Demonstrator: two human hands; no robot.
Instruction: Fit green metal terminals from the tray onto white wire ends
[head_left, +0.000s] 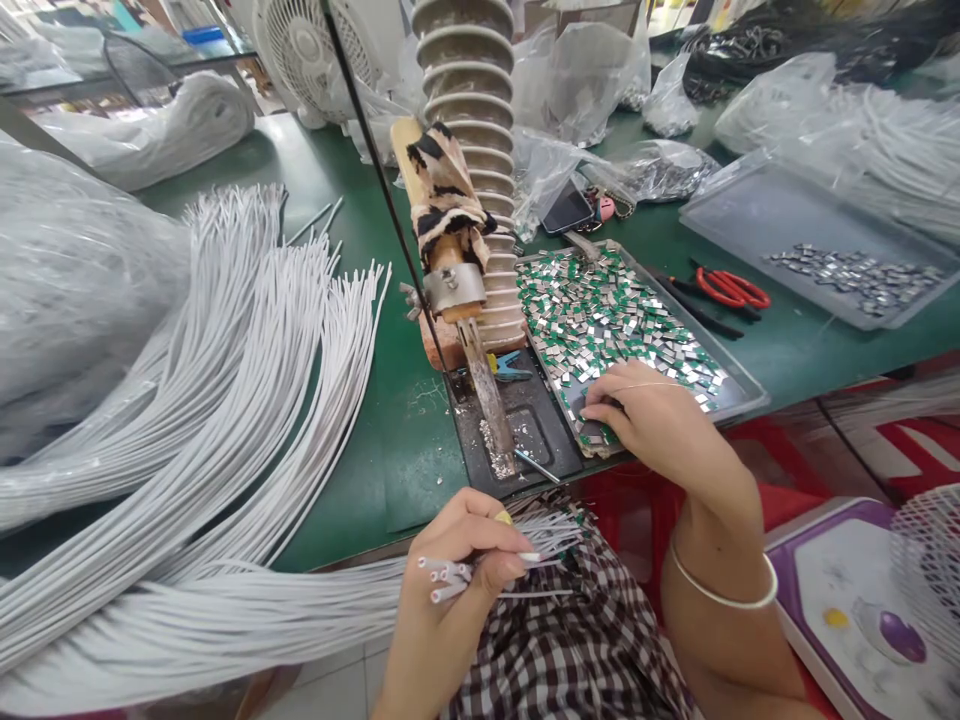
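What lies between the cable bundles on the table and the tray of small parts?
In the head view: green tabletop, then the black mat, soldering iron and ribbed hose.

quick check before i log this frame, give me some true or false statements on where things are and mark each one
1. The left hand holds white cables. True.
2. The red-handled pliers lie inside the tray of small green boards. False: they lie on the green table, beside that tray.
3. The right hand is at the near end of the tray of small green boards. True.
4. The ribbed hose lies flat on the table. False: it stands upright behind the black mat.
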